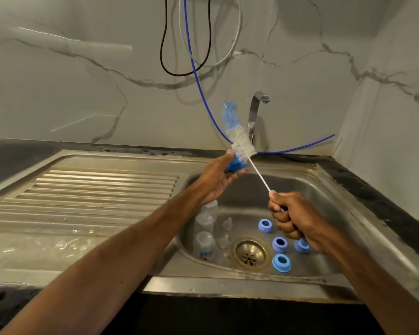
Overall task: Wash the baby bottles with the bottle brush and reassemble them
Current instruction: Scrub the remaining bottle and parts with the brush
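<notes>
Left hand (218, 180) grips bottle brush (237, 136) head — right hand (293, 216) grips handle (282, 209).

Brushed stainless-steel sink (319, 197), dull and water-marked, with a ridged metal draining board (94, 189) on the left. At the far side, a glossy chrome tap (253, 112) stands against a smooth, marble-look wall (58, 93). The bottle brush (240, 141) has soft white and blue bristles on a twisted wire stem. In the basin lie cloudy translucent plastic bottles (203, 245) and matt blue plastic rings (281, 263).
</notes>
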